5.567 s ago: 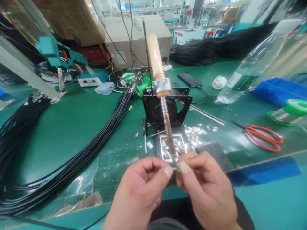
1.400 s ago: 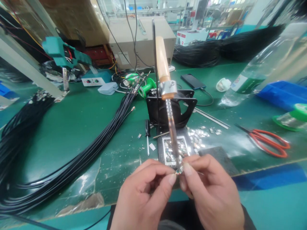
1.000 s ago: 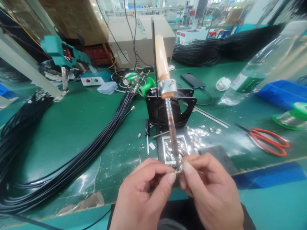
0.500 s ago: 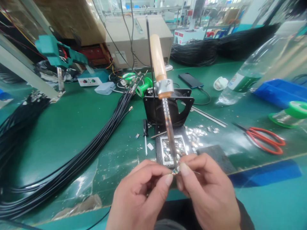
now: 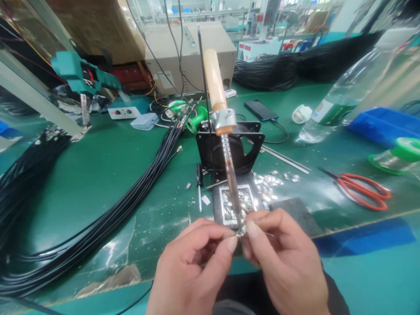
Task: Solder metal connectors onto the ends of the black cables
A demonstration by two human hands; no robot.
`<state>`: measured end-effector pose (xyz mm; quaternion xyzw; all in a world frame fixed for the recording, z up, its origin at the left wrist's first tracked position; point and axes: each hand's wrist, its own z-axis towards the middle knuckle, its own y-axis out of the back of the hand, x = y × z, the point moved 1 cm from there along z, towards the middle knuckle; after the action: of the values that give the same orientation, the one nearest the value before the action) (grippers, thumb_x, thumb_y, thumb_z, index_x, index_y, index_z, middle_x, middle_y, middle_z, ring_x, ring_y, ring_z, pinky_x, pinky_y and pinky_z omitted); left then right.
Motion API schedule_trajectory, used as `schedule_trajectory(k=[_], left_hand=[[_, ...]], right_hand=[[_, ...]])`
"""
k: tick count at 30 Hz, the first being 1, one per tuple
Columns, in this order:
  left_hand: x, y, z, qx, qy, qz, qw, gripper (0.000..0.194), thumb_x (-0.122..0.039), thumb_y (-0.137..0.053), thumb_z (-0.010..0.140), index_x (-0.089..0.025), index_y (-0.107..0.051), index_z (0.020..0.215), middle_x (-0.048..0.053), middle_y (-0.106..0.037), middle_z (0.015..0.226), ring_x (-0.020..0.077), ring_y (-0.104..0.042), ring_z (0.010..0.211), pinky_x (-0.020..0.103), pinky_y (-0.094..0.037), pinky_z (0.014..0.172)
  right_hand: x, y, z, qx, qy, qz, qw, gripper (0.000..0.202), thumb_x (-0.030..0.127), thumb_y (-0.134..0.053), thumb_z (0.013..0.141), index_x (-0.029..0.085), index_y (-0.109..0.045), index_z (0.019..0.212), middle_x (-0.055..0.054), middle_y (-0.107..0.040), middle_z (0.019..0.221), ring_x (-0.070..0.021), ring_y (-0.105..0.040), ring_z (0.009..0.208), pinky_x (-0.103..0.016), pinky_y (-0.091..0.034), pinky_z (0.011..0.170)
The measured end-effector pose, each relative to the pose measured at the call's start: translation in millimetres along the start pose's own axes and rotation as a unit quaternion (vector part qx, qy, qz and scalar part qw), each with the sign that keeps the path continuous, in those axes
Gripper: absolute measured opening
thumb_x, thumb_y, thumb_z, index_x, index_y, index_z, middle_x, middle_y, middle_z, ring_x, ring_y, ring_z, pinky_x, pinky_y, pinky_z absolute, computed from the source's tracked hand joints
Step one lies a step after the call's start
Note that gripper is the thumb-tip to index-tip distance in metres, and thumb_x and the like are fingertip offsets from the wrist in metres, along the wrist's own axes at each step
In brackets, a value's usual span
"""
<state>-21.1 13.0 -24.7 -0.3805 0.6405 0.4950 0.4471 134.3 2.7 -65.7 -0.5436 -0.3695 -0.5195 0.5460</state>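
Observation:
A soldering iron with a wooden handle is clamped on a black stand, its tip pointing down toward me. My left hand and my right hand meet just under the tip, thumbs and forefingers pinching a tiny metal part between them. A thin wire pokes out to the right of my right fingers. Beneath the iron sits a small black tray filled with several silvery metal pieces.
A thick bundle of black cables sweeps across the green bench at left. Red-handled scissors, a solder spool, a plastic bottle, a blue bin, a phone and a small screwdriver lie around.
Both hands stay pinched together at the iron's tip throughout. Only the head view shifts slightly; nothing on the bench has moved.

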Motion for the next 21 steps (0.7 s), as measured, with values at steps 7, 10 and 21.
schedule_trajectory(k=[7,10,21], left_hand=[[-1.8,-0.9,0.3,-0.001,-0.003,-0.002,1.0,0.018,-0.03,-0.066,0.101,-0.029,-0.084,0.095,-0.003,-0.075,0.089,0.012,-0.071,0.078,0.02,-0.053,0.068],[-1.9,-0.8,-1.9,-0.003,-0.003,-0.004,1.0,0.017,-0.029,-0.067,0.1,-0.03,-0.084,0.096,-0.004,-0.075,0.088,0.0111,-0.071,0.077,0.018,-0.054,0.069],[-1.7,3.8,-2.1,-0.007,-0.007,0.041,0.999,0.017,-0.031,-0.068,0.099,-0.033,-0.085,0.098,-0.005,-0.076,0.089,0.0102,-0.072,0.074,0.015,-0.055,0.065]], right_hand=[[0.3,0.6,-1.0,0.001,-0.001,0.005,1.0,0.02,0.019,-0.064,0.104,0.021,-0.06,0.084,0.003,-0.06,0.074,-0.0078,-0.061,0.059,-0.018,-0.051,0.053],[2.1,-0.4,-0.1,-0.006,0.003,0.004,1.0,0.021,0.018,-0.065,0.103,0.021,-0.06,0.083,0.003,-0.06,0.073,-0.0076,-0.061,0.059,-0.017,-0.051,0.053],[4.8,-7.7,4.7,-0.028,0.026,-0.013,0.999,0.02,0.019,-0.069,0.096,0.02,-0.061,0.078,0.003,-0.061,0.069,-0.0079,-0.059,0.055,-0.017,-0.05,0.048]])
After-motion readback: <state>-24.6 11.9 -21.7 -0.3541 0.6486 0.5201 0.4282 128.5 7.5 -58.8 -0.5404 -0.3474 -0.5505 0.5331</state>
